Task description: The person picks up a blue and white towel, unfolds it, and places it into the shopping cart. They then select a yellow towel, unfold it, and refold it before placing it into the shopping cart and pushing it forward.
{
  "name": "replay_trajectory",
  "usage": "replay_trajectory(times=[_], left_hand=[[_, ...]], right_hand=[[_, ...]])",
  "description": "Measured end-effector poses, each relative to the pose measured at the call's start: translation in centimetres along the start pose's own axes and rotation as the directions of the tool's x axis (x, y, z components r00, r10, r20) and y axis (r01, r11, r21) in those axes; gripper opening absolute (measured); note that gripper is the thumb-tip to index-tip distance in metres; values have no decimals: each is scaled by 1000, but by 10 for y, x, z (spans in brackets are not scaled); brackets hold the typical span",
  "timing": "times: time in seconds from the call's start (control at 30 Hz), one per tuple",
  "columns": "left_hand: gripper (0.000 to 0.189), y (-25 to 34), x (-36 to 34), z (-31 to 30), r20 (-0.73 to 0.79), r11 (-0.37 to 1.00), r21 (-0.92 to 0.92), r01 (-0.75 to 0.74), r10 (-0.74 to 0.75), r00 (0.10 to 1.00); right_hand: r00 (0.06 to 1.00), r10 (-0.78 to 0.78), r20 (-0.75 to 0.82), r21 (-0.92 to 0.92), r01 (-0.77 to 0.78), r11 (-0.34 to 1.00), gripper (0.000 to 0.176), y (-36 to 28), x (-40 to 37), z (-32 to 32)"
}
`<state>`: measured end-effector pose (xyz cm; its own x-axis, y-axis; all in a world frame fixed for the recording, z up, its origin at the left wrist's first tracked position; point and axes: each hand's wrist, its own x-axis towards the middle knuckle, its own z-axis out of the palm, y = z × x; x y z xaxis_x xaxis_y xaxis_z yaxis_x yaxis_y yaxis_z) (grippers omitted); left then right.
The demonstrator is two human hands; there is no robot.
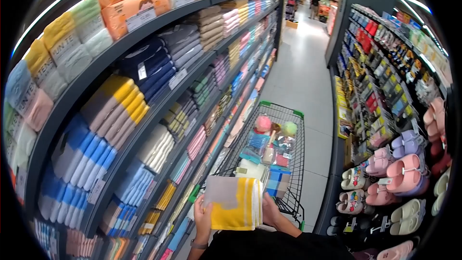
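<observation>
A folded grey and yellow towel (233, 207) with white stripes along one side is held up in front of my body. My left hand (202, 214) grips its left edge, thumb on the front face. On the opposite edge, my right hand (272, 213) is closed on the towel, its fingers partly hidden behind it. Just beyond stands a wire shopping cart (299, 156) with green corners. Inside it lie a blue plaid folded cloth (278, 183), a pink ball-shaped item (263, 123), a pale green one (289, 128) and several packaged goods.
Shelves (159, 19) of folded towels run along the left, with similar grey and yellow towels (118, 108) among them. Slippers (406, 173) and hanging packets (385, 86) fill the right-hand rack. The tiled aisle (302, 58) leads ahead to a distant person (314, 5).
</observation>
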<state>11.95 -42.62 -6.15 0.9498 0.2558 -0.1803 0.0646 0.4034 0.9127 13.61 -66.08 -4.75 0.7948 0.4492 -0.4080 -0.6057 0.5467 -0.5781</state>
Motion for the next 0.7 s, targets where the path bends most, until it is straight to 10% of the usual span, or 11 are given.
replay_trajectory(times=[0.1, 0.7], left_hand=[[49, 5, 1, 2, -13, 999, 35, -34, 35, 999], [53, -6, 7, -41, 520, 836, -290, 466, -271, 810]], right_hand=[[998, -63, 31, -225, 69, 972, 69, 1, 1, 8], [956, -174, -236, -23, 173, 985, 52, -16, -17, 76]])
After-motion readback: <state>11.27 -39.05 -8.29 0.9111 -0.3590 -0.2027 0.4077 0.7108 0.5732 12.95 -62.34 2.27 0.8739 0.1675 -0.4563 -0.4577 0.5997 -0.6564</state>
